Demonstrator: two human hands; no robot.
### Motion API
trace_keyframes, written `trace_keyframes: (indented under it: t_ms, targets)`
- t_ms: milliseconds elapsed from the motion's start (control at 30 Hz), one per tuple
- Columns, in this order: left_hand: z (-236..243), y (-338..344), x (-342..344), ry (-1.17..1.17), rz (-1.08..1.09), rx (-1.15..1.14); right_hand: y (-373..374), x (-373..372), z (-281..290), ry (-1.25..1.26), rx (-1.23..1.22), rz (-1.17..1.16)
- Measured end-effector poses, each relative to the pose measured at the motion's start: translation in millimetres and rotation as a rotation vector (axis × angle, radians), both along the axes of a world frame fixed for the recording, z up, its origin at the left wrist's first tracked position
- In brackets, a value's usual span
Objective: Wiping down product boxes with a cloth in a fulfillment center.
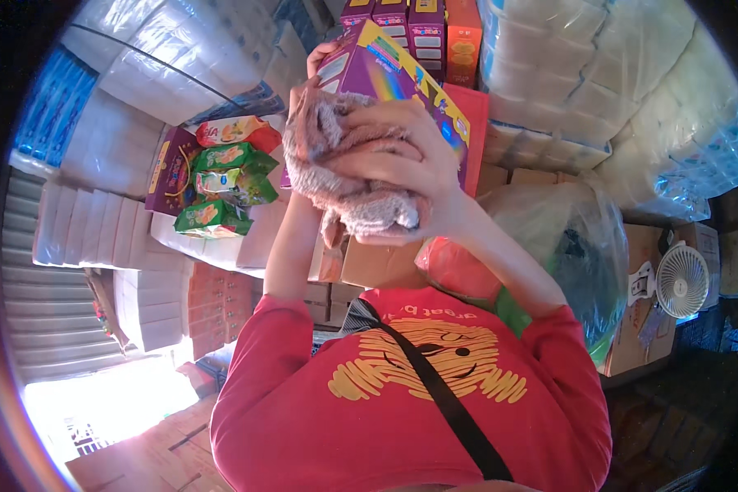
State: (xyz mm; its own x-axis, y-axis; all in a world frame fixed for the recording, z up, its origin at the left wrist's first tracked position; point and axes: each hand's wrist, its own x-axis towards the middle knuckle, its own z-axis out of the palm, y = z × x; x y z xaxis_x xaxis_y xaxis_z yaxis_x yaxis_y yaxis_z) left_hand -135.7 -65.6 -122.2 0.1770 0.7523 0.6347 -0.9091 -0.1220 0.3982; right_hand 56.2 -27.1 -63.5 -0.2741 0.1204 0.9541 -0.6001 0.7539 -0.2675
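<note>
Right hand: your right hand [402, 160] presses a pinkish fluffy cloth [348, 176] against the purple cardboard box [394, 70].
Left hand: your left hand [320, 56] grips the box's top edge.

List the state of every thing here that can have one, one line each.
Left hand: gripping the top corner of the box.
Right hand: pressing the cloth against the box.
Pink cloth: crumpled, hanging over the box face.
Purple box: closed, held up, tilted.
Green snack packets: sealed, piled up.
White fan: upright; running or not, cannot tell.

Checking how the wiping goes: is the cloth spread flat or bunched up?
Bunched up: the pink cloth sits crumpled under the right hand, pressed against the purple box.
</note>
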Motion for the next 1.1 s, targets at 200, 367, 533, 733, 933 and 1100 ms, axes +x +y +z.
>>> trace_keyframes:
  t_ms: [200,367,533,733,933,1100]
  targets:
    - [43,32,33,0.299,0.888,-0.120,97,-20,-20,-0.076,-0.432,-0.383]
    - [64,10,13,1.115,1.150,-0.161,115,-3,-60,-0.107,-0.626,-0.260]
    - [119,-13,47,1.322,0.884,-0.365,101,10,-61,-0.094,-0.715,-0.269]
    - [123,-20,39,1.442,0.811,-0.264,46,-1,-2,0.155,-0.076,-0.222]
    - [105,-24,9,1.309,0.913,-0.542,35,-4,-62,-0.039,-0.229,-0.131]
    - [88,-33,-6,1.174,0.901,-0.648,96,-5,-92,-0.226,-0.399,-0.525]
